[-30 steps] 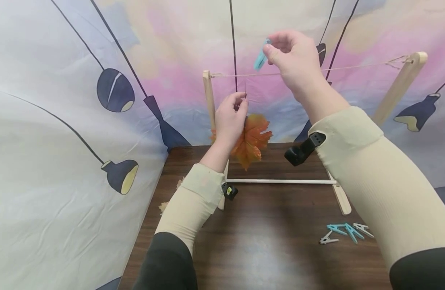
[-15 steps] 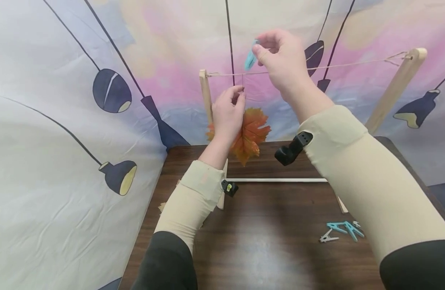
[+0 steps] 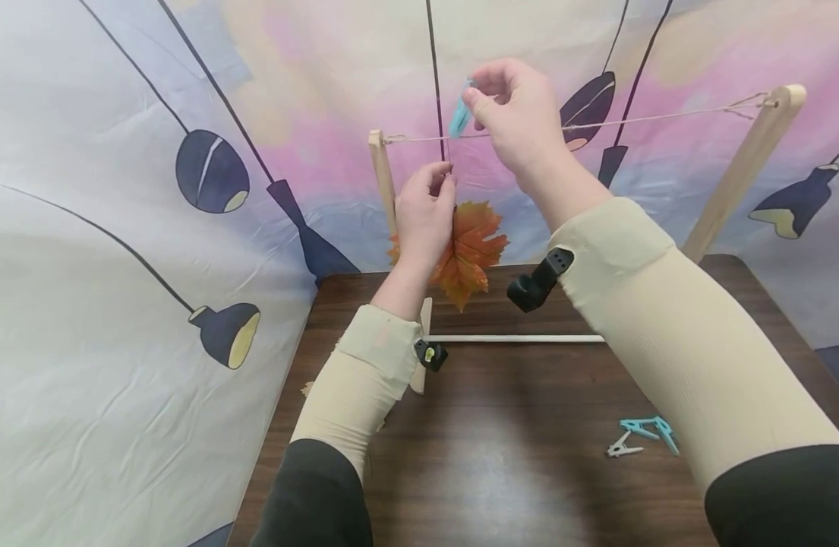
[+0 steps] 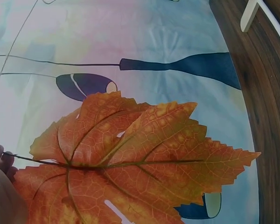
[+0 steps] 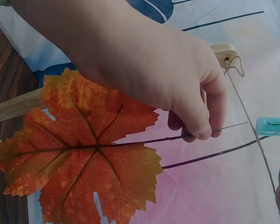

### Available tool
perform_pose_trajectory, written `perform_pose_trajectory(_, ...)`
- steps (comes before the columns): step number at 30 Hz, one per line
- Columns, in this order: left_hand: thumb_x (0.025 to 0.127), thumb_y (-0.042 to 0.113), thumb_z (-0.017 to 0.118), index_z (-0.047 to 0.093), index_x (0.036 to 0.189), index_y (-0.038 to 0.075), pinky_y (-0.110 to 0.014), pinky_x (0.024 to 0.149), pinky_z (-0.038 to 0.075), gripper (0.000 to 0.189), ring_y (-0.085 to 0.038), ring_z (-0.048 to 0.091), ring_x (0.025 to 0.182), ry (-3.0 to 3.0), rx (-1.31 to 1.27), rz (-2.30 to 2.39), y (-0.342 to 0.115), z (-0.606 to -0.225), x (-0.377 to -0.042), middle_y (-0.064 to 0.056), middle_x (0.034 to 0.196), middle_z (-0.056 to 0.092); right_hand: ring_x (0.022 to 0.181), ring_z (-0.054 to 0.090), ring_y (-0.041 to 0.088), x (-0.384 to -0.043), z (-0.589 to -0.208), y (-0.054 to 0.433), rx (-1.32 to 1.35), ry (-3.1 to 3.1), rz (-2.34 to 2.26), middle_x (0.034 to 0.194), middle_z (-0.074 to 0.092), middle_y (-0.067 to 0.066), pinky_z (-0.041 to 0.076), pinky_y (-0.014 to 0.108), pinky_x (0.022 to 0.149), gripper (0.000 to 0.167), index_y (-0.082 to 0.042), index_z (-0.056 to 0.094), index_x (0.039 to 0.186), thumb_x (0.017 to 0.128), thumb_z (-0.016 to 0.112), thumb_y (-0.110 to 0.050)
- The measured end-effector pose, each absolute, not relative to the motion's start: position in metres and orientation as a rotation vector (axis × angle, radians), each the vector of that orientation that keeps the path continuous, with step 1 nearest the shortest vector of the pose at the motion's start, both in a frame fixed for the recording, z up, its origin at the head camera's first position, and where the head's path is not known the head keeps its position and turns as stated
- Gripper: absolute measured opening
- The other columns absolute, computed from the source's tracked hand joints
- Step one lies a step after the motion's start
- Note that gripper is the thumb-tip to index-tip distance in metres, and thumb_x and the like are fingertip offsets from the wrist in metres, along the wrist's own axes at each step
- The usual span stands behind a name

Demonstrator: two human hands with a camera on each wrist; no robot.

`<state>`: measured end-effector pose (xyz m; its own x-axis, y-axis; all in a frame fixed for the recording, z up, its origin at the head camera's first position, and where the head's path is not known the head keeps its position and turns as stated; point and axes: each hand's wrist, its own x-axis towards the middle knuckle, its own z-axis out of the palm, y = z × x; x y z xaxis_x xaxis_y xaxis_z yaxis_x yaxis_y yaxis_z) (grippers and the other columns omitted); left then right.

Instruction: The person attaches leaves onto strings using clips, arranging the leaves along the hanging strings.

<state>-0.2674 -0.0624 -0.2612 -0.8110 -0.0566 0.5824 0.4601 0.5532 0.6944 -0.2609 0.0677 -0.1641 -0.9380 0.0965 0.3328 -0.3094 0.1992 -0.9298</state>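
Note:
My left hand (image 3: 424, 216) pinches the thin dark stem of an orange maple-shaped leaf (image 3: 470, 254), which hangs below the fingers. In the right wrist view the leaf (image 5: 93, 149) spreads out broadly, and its stem tip points at the string (image 5: 256, 130). My right hand (image 3: 525, 118) holds a light blue clothespin (image 3: 461, 116) between thumb and fingers, its lower end right at the string (image 3: 665, 117), just above the stem. In that same wrist view the clothespin's end (image 5: 272, 126) overlaps the line close to the stem tip. The left wrist view shows the leaf (image 4: 130, 154) up close.
A wooden frame with a left post (image 3: 383, 178) and right post (image 3: 747, 175) carries the string. A white rod (image 3: 515, 339) joins its feet. Several clothespins (image 3: 639, 428), blue and pale, lie on the brown table (image 3: 501, 456). A pale leaf edge (image 3: 306, 389) shows beside the left sleeve.
My right hand has moved left and the clothespin has come down to the string. My left hand, still pinching the stem, has shifted slightly up and left with the leaf.

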Motion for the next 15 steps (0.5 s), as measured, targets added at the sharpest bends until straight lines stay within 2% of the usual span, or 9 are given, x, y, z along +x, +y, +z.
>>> perform_pose_trajectory(8,0.093,0.017,0.059,0.067,0.112,0.008,-0.024,0.082,0.043,0.023,-0.015,0.060,0.089,-2.216,-0.335,-1.199,-0.0634,-0.2648,-0.2711,-0.003,0.097,0.069,0.069,0.056,0.012,-0.2608,-0.1651,0.0602,0.177,-2.207,1.813,0.108,0.057,0.000,0.040,0.027,0.068,0.027,-0.009,0.058,0.116,0.091,0.061,-0.017)
perform_pose_trajectory(15,0.094,0.018,0.058,0.066,0.112,0.008,-0.019,0.079,0.044,0.022,-0.015,0.059,0.092,-2.187,-0.344,-1.206,-0.0628,-0.2652,-0.2733,-0.005,0.098,0.067,0.072,0.057,0.012,-0.2575,-0.1641,0.0604,0.143,-2.287,1.777,0.114,0.058,-0.001,0.041,0.028,0.072,0.029,-0.014,0.058,0.119,0.092,0.061,-0.023)
